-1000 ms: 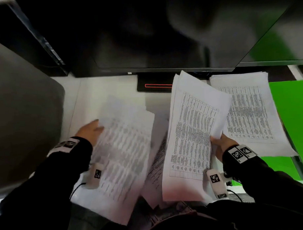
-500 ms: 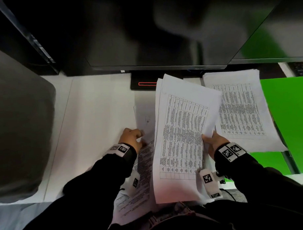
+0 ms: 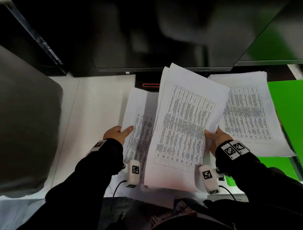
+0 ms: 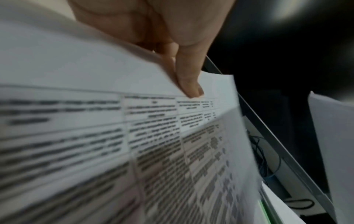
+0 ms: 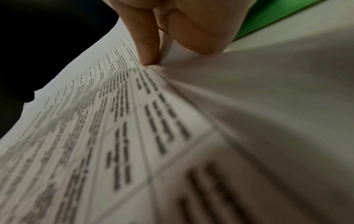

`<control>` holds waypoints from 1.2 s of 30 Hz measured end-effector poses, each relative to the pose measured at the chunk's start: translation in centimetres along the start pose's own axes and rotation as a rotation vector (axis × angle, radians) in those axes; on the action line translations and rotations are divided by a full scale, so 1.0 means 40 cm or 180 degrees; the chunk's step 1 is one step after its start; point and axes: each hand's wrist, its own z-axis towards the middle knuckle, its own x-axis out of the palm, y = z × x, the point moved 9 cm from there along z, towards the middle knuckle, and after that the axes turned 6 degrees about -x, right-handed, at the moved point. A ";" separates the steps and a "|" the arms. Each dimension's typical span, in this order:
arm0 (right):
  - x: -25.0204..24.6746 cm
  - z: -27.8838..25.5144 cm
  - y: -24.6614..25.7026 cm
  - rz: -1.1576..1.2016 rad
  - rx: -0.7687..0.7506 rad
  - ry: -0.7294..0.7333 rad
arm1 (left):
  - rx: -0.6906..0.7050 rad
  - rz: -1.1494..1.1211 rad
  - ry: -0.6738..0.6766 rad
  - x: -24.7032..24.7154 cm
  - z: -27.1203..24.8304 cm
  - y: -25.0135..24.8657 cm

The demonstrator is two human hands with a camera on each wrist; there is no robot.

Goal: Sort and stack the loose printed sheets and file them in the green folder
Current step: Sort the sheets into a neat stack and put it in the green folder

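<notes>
Much of what you held was hard to read. In both wrist views the print on the pages was smeared to grey bars, and in the head view the bundle in your right hand covered the right half of the sheet in your left hand. How many pages made up that bundle could not be told — only a few staggered top edges showed. Your right thumb lay on its printed face at the right edge, with the other fingers hidden behind the paper, so you were grasping it in a pinch; the right wrist view showed the thumb pressed down on the page. Your left hand pinched the single sheet at its left edge, thumb on top, and the left wrist view showed a fingertip on the table's top line.

The stacked pile lay flat on the open green folder at the right, the folder cut off by the frame edge and partly covered by the pile.

Half a second earlier your left hand was down on the white desk, fingers on a loose page; now it had lifted that sheet up beside the bundle — which your right hand kept gripping in much the same place.
</notes>
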 end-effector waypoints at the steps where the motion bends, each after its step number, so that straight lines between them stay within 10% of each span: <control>1: 0.005 0.001 -0.001 -0.0087 -0.0006 0.0030 | -0.0067 -0.0008 -0.0005 0.013 -0.003 0.005; 13: 0.091 -0.029 -0.003 -0.0616 0.0248 0.0314 | -0.0498 -0.1868 -0.0054 0.123 -0.036 0.041; 20: 0.077 -0.041 0.058 -0.1689 -0.0062 0.0321 | -0.0384 -0.0102 -0.0100 0.040 0.003 0.073; 28: 0.140 -0.064 0.096 -0.2103 -0.0296 0.0454 | 0.0476 -0.0724 -0.0137 -0.047 -0.001 0.018; 36: 0.217 -0.085 0.096 -0.2090 -0.0390 0.0479 | 0.0445 -0.1301 0.0412 -0.029 -0.062 -0.008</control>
